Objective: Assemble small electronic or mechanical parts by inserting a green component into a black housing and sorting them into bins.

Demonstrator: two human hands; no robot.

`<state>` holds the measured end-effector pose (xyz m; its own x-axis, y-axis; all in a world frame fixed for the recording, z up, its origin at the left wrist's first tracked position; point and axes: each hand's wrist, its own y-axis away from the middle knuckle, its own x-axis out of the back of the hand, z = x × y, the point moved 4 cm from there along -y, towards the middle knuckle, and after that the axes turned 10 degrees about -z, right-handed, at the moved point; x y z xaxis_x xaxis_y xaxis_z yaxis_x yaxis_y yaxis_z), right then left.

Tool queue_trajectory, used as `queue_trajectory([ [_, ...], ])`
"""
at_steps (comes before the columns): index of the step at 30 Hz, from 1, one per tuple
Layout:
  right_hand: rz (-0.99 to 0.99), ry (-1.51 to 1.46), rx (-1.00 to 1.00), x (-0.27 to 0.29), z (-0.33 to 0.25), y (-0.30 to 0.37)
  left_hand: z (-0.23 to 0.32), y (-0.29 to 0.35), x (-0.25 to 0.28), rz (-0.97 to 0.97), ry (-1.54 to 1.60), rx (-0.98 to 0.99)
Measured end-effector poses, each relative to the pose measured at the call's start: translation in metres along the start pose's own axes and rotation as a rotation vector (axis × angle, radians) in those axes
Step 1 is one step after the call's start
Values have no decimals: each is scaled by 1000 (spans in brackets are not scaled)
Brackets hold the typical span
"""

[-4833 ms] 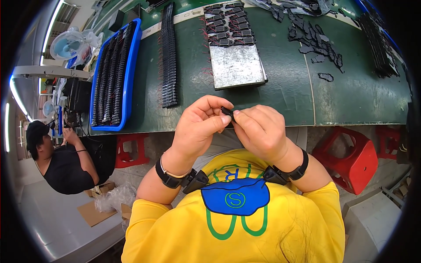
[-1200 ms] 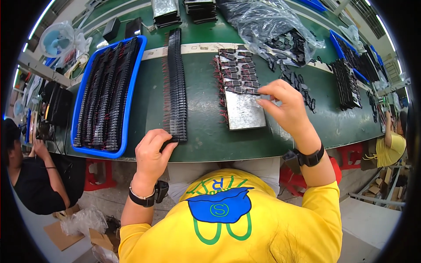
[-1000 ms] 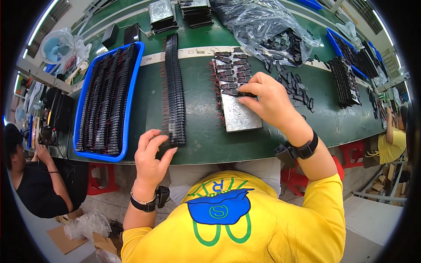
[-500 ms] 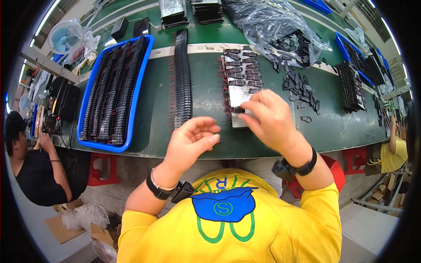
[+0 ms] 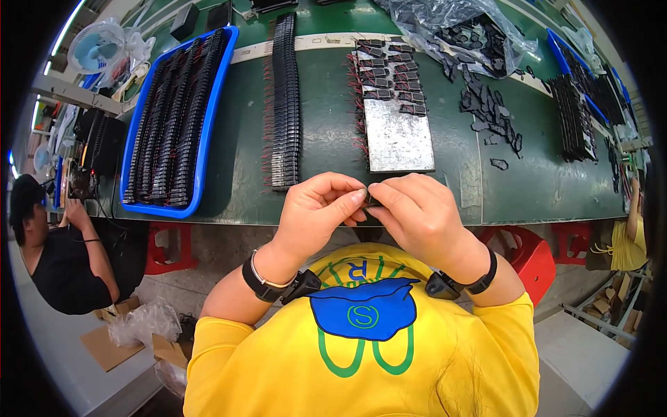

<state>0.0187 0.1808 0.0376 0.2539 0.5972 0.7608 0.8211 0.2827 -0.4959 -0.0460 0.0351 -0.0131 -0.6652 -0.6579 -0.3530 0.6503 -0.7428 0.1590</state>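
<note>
Small dark part [image 5: 368, 198] sat between the fingertips of both hands in the head view, just off the near edge of the green table [image 5: 326, 118], in front of the person's chest. Most of it was hidden by the fingers, so its shape could not be told. The left hand [image 5: 306, 215] pinched it with thumb and forefinger, the other fingers curled; the right hand [image 5: 425, 215] gripped from the opposite side, knuckles up and thumb underneath.

Straight beyond the hands lay a silvery metal plate [image 5: 399, 142]. Small black units [image 5: 379, 72] with red wires covered its far part in two columns, while its near part was bare. To the left, a long row of black units [image 5: 285, 104] stretched away across the table, red wires sticking out along its left side. Further left stood a blue tray [image 5: 156, 210] filled with several such rows.

Right of the plate, thin black cut-outs [image 5: 486, 104] were scattered in a loose heap, one lying apart nearer the edge, and a clear plastic bag [image 5: 458, 17] with more of them lay beyond. Dark stacks [image 5: 573, 118] stood at the far right. A co-worker in black [image 5: 66, 257] sat at the left.
</note>
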Motion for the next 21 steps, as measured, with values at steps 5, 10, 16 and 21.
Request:
queue_trajectory([
  [5, -15, -75, -40, 0, -2, 6, 5, 3, -2, 40, -135, -59],
  [10, -15, -97, -61, 0, 0, 12, 26, 8, -13, 96, -879, -540],
  [16, 34, -91, -48, 1, -1, 14, 24, 15, -21, 62, -899, -557],
  [21, 15, -132, -123, 3, -1, 15, 26, 17, -24, -4, -875, -565],
])
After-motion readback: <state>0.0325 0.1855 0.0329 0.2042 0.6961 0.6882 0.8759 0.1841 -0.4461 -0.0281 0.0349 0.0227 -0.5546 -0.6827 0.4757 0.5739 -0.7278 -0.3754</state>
